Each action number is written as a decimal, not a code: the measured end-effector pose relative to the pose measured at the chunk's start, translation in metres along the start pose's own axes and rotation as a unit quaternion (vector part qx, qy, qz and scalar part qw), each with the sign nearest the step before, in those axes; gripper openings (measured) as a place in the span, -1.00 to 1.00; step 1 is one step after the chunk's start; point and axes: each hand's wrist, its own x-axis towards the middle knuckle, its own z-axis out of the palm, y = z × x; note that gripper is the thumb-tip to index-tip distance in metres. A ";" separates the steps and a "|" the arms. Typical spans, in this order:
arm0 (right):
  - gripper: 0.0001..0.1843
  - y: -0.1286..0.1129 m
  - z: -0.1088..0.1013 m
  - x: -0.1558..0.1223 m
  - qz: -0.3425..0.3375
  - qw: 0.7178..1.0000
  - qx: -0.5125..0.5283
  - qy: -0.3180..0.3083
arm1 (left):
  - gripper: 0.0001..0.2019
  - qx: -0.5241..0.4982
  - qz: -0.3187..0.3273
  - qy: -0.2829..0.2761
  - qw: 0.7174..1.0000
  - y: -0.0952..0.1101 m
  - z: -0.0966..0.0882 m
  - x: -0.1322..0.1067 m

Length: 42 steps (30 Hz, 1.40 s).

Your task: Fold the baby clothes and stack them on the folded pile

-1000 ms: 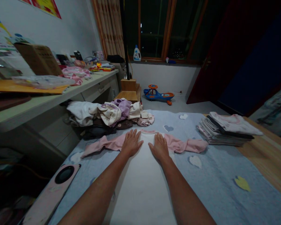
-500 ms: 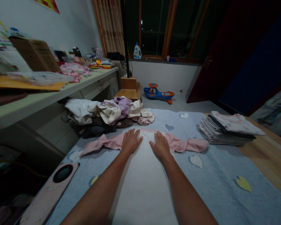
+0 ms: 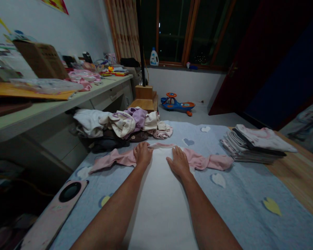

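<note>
A white top with pink sleeves (image 3: 160, 180) lies spread flat on a light blue blanket (image 3: 240, 194), its neckline pointing away from me. My left hand (image 3: 143, 154) rests at the left shoulder near the collar, with the fingers curled in and pinching the fabric. My right hand (image 3: 179, 161) lies flat on the right shoulder, fingers stretched out and together. One pink sleeve (image 3: 111, 159) stretches out to the left and the other pink sleeve (image 3: 211, 161) to the right.
A heap of unfolded clothes (image 3: 122, 126) lies beyond the top on the left. A stack of folded clothes (image 3: 253, 144) sits at the right. A pink flat device (image 3: 59, 205) lies at the blanket's left edge. A long cluttered desk (image 3: 54, 100) runs along the left wall. A toy car (image 3: 177, 103) stands on the floor.
My left hand has gone from lying flat to curling its fingers on the fabric at the collar. My right hand has stayed flat in place.
</note>
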 end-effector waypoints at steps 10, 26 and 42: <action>-0.37 0.005 0.014 0.006 -0.003 0.995 0.019 0.100 | -0.70 -0.003 0.085 0.011 0.996 0.003 -0.008 -0.008; -0.75 0.015 -0.004 0.010 0.020 0.989 0.055 0.134 | -0.89 -0.075 0.088 0.015 0.993 -0.002 0.001 -0.002; -0.33 0.010 0.003 0.004 0.020 1.000 -0.023 0.007 | -0.62 -0.012 0.245 -0.102 0.964 0.012 -0.004 -0.012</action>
